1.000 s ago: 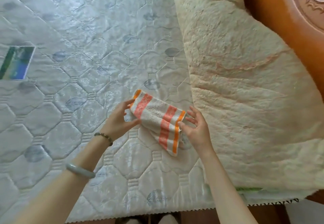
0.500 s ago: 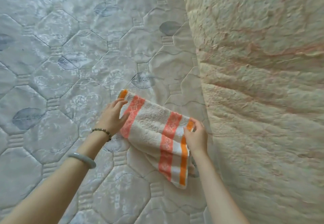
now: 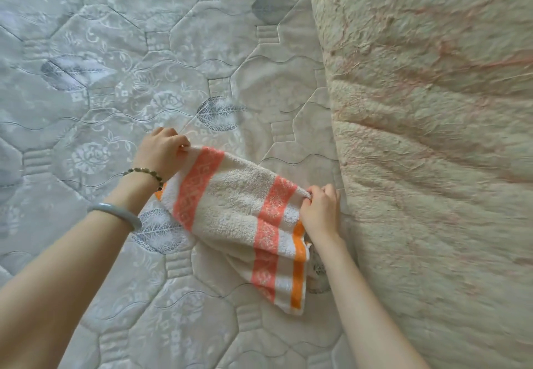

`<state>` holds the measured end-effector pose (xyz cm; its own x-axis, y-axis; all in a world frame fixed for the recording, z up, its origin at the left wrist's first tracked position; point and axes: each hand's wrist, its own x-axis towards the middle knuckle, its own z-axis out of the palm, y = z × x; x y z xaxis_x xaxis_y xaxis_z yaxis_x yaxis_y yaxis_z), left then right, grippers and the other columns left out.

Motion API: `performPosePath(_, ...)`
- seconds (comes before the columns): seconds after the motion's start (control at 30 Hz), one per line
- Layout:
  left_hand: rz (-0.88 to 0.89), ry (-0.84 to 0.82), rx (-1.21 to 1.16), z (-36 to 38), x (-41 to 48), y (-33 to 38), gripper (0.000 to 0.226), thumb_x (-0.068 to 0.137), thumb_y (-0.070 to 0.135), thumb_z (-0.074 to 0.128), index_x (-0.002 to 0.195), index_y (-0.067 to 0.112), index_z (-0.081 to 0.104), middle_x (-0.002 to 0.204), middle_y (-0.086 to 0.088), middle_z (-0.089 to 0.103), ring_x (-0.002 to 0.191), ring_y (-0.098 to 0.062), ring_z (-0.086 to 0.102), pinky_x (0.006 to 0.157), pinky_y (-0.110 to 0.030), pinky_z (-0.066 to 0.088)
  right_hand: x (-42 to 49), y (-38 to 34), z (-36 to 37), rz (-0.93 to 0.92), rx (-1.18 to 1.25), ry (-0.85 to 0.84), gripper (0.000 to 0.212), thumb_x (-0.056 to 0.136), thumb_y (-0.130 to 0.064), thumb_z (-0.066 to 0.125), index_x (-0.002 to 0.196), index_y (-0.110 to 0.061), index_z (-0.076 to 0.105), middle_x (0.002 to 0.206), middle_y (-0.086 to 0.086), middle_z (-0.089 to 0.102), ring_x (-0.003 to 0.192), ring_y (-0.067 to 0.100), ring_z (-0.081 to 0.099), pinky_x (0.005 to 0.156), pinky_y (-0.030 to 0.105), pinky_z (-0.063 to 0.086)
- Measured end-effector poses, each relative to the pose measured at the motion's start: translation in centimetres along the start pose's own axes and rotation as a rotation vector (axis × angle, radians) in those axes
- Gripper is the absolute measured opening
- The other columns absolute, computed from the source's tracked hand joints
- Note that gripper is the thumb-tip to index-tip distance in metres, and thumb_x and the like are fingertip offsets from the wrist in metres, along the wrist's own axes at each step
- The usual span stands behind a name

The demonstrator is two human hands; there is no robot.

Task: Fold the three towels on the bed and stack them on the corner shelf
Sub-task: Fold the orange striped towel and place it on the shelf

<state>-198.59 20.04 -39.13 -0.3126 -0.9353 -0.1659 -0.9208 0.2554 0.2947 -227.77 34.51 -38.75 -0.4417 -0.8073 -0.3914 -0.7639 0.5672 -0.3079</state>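
Towel: the striped towel (image 3: 233,204) is stretched by its upper edge between both hands, its lower part draped on the quilted mattress (image 3: 101,86). It looks already doubled over.
Left hand: the left hand (image 3: 161,153) pinches the towel's upper-left corner with curled fingers.
Right hand: the right hand (image 3: 321,210) grasps the upper-right corner, knuckles just beside the fuzzy cream blanket (image 3: 432,152).
Step in hand: probably squaring the edge before the next fold. Only 1 of the 3 towels shows, and the shelf is out of view.
Risk 1: the lower corner hangs skewed, so folding now would likely give a crooked stack piece.
Risk 2: the right corner could drag against the blanket's pile and lose its line, since that hand works so close to it.
Risk 3: a layer may slip from either pinch if only the top ply is caught; I cannot tell how many are held.
Edges: the blanket walls off the right side.
Open room: bare mattress to the left and ahead, the better place to lay the towel flat.
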Motion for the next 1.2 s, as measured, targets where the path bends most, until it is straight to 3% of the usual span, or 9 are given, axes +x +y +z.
performPosePath(0.2, -0.052, 0.071, -0.118, -6.4, -5.9, -0.8, 0.005, 0.079, 0.015, 0.072, 0.081, 0.009, 0.072, 0.09, -0.007, 0.069, 0.089, -0.029, 0.061, 0.067, -0.039, 0.05, -5.4, -0.8, -5.2, -0.06, 0.169, 0.091, 0.026, 0.085, 0.005, 0.048, 0.102, -0.005, 0.065, 0.104, 0.01, 0.065, 0.103, 0.029, 0.054, 0.086, 0.035, 0.042)
performPosePath(0.3, -0.032, 0.087, -0.132, -10.6, -9.8, -0.8, 0.005, 0.077, 0.013, 0.075, 0.078, 0.009, 0.072, 0.078, -0.008, 0.07, 0.074, -0.029, 0.063, 0.062, -0.033, 0.045, -8.8, -1.8, -9.2, -0.064, 0.244, 0.117, 0.024, 0.085, 0.001, 0.052, 0.1, -0.01, 0.068, 0.095, 0.01, 0.071, 0.092, 0.029, 0.061, 0.078, 0.031, 0.043)
performPosePath(0.53, -0.087, 0.277, -0.124, -21.5, -17.3, 1.5, 0.009, 0.074, 0.013, 0.077, 0.081, 0.007, 0.075, 0.078, -0.014, 0.072, 0.077, -0.033, 0.065, 0.067, -0.038, 0.047, -14.6, -6.0, -19.9, -0.207, 0.307, 0.202, 0.025, 0.086, -0.001, 0.055, 0.101, -0.008, 0.073, 0.091, 0.01, 0.075, 0.086, 0.026, 0.066, 0.07, 0.018, 0.038)
performPosePath(0.7, -0.105, 0.43, -0.133, -29.6, -18.0, 3.5, 0.012, 0.078, 0.018, 0.075, 0.083, 0.007, 0.075, 0.076, -0.016, 0.07, 0.078, -0.034, 0.063, 0.07, -0.036, 0.044, -16.0, -10.2, -26.7, -0.35, 0.328, 0.311, 0.029, 0.086, 0.004, 0.051, 0.104, -0.006, 0.072, 0.095, 0.013, 0.074, 0.089, 0.028, 0.067, 0.079, 0.027, 0.05)
performPosePath(0.93, -0.089, 0.653, -0.156, -38.2, -18.0, 4.2, 0.017, 0.079, 0.022, 0.073, 0.084, 0.006, 0.074, 0.076, -0.015, 0.068, 0.077, -0.033, 0.065, 0.066, -0.022, 0.037, -16.9, -16.0, -33.0, -0.513, 0.354, 0.473, 0.027, 0.089, 0.002, 0.05, 0.106, -0.004, 0.07, 0.089, 0.013, 0.074, 0.082, 0.026, 0.067, 0.072, 0.029, 0.05)
performPosePath(1.0, -0.067, 0.67, -0.154, -38.9, -18.8, 3.7, 0.017, 0.079, 0.022, 0.073, 0.083, 0.006, 0.075, 0.079, -0.014, 0.071, 0.072, -0.027, 0.065, 0.066, -0.018, 0.039, -17.1, -16.6, -33.3, -0.564, 0.367, 0.53, 0.029, 0.086, 0.006, 0.049, 0.104, -0.003, 0.07, 0.09, 0.015, 0.073, 0.082, 0.028, 0.067, 0.076, 0.034, 0.052)
performPosePath(1.07, -0.05, 0.648, -0.179, -38.3, -19.9, 2.9, 0.016, 0.077, 0.021, 0.075, 0.083, 0.006, 0.075, 0.079, -0.014, 0.072, 0.067, 0.001, 0.06, 0.066, -0.002, 0.034, -17.1, -16.4, -32.7, -0.595, 0.359, 0.557, 0.032, 0.082, 0.01, 0.049, 0.102, -0.002, 0.07, 0.09, 0.015, 0.073, 0.082, 0.028, 0.067, 0.075, 0.029, 0.049)
performPosePath(1.13, -0.054, 0.598, -0.209, -36.5, -21.3, 2.3, 0.016, 0.075, 0.02, 0.077, 0.081, 0.006, 0.074, 0.078, -0.014, 0.072, 0.067, 0.019, 0.053, 0.065, 0.002, 0.032, -16.9, -15.5, -30.9, -0.589, 0.332, 0.519, 0.033, 0.08, 0.011, 0.049, 0.101, -0.002, 0.071, 0.091, 0.016, 0.073, 0.083, 0.03, 0.066, 0.074, 0.028, 0.046)
performPosePath(1.2, -0.075, 0.517, -0.227, -33.7, -22.8, 1.7, 0.016, 0.073, 0.019, 0.079, 0.08, 0.006, 0.074, 0.077, -0.014, 0.071, 0.064, 0.007, 0.056, 0.064, 0.001, 0.032, -16.8, -14.0, -28.2, -0.539, 0.318, 0.452, 0.03, 0.08, 0.009, 0.049, 0.099, -0.001, 0.071, 0.09, 0.019, 0.072, 0.085, 0.036, 0.066, 0.073, 0.034, 0.046)
